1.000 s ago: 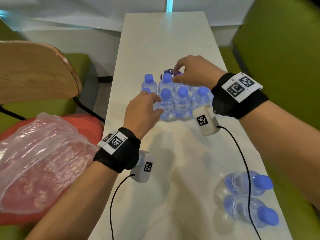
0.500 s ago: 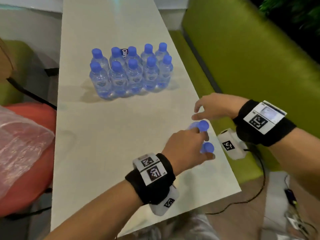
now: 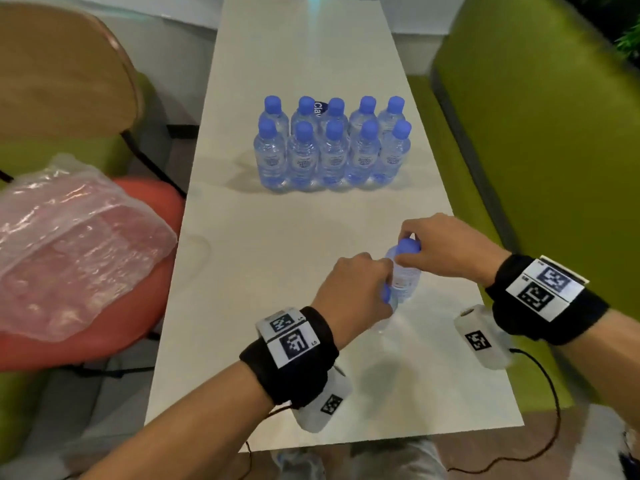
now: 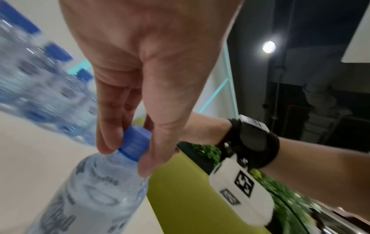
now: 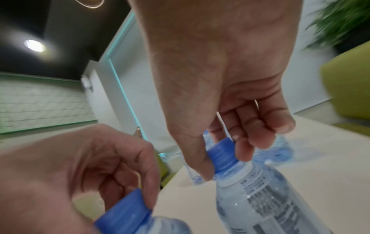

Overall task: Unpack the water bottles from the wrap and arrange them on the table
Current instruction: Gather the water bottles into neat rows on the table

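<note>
Head view has your left hand [image 3: 353, 292] low over the near right part of the white table [image 3: 277, 237], fingers curled round the blue cap of one water bottle [image 3: 389, 301], most of which is hidden under the hand. Your left wrist view shows that grip closely: fingers [image 4: 109, 126] and thumb pinch the cap [image 4: 134, 142] from both sides, and the clear body of the bottle [image 4: 90, 197] slants down and away. Your right hand [image 3: 446, 247] sits just beside the left one, the fingertips almost meeting, and it pinches the cap of a second water bottle [image 3: 405, 275] that looks close to upright. In the right wrist view the thumb and fingers [image 5: 244, 142] close on that cap [image 5: 222, 156], with the printed label on the bottle [image 5: 260, 197] below; your left hand [image 5: 70, 166] and its capped bottle [image 5: 124, 210] show at lower left. Whether either bottle touches the tabletop, you cannot tell from these views.

Farther along the table, well apart from your hands, ten bottles [image 3: 332, 147] stand upright in two rows of five, packed side by side, all with blue caps. A dark label with white letters [image 3: 318, 107] peeks between two caps in the back row.

Off the table's left edge, crumpled clear plastic wrap [image 3: 69, 244] lies on a red seat [image 3: 104, 323]. A wooden chair back [image 3: 59, 71] stands behind it, and a green bench [image 3: 536, 116] runs along the right side.
</note>
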